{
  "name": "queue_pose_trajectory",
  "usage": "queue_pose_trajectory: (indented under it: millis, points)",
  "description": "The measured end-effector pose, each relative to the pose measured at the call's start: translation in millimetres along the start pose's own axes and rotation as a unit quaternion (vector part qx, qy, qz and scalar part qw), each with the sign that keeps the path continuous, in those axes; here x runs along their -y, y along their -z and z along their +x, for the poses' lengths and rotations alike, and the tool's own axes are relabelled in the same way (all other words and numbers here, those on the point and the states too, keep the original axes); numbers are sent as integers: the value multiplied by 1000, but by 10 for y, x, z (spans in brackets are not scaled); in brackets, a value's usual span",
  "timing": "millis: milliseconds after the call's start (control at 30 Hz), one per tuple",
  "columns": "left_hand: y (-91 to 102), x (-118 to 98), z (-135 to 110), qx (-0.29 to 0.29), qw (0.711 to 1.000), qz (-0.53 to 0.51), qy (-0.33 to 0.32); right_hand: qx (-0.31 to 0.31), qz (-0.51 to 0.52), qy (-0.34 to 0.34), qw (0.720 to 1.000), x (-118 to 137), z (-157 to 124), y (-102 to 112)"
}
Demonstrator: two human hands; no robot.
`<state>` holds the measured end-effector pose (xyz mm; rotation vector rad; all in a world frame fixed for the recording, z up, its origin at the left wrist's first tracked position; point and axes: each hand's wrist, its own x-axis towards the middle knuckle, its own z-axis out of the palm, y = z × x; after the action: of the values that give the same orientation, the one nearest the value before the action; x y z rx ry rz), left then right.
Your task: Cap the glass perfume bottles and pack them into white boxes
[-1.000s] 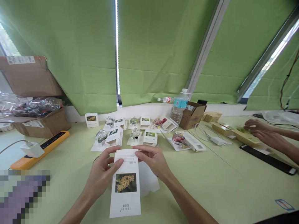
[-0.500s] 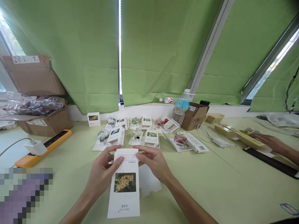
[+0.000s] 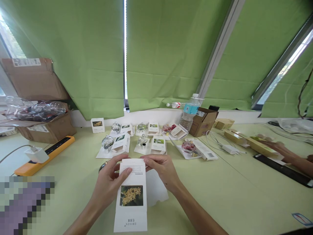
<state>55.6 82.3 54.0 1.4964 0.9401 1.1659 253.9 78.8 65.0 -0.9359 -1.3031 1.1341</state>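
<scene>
A white carton [image 3: 132, 178], printed with a yellow-flower photo and partly flattened, is between my hands at the near side of the table. My left hand [image 3: 111, 181] grips its left edge near the top, thumb on the front face. The thumb and fingers of my right hand [image 3: 162, 169] pinch the upper right corner. Behind my left fingers a shiny round bottle [image 3: 103, 165] shows only in part. A white card sheet [image 3: 156, 187] lies flat beneath my right hand. Beyond stand glass bottles, among them a clear one [image 3: 143, 140], beside opened white boxes [image 3: 158, 145].
An orange power strip [image 3: 56, 150] with a white charger and a brown carton of plastic bottles [image 3: 49, 129] are at left. Toward the back right stand a large water bottle [image 3: 190, 112] and a small brown box [image 3: 202, 122]. Another person's hand [image 3: 281, 150] touches a yellowish box at right.
The carton has shifted slightly toward me, and its top edge now looks folded back. My left hand has moved a little, exposing part of the shiny bottle behind it.
</scene>
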Motion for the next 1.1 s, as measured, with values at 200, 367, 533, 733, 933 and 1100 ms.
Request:
queue_pose_trajectory:
  millis: [200,367,533,733,933,1100]
  points:
    - [7,31,-11,-25,997,66,-7,10,-26,21,999,-22,-7,-14]
    - [-21,-11,-23,-36,997,73,-4,1,-52,38,998,-17,-20,-37]
    - [-5,6,-21,-23,995,95,-5,-5,-89,49,995,-13,-44,-59]
    - [-7,32,-23,-6,988,144,-58,-12,-105,61,993,-47,-64,-70]
    - [-18,29,-28,-9,988,141,-58,-17,-156,113,981,-51,-65,-77]
    - [-38,-32,-23,-21,989,124,-71,-7,-167,120,979,-48,-87,-94]
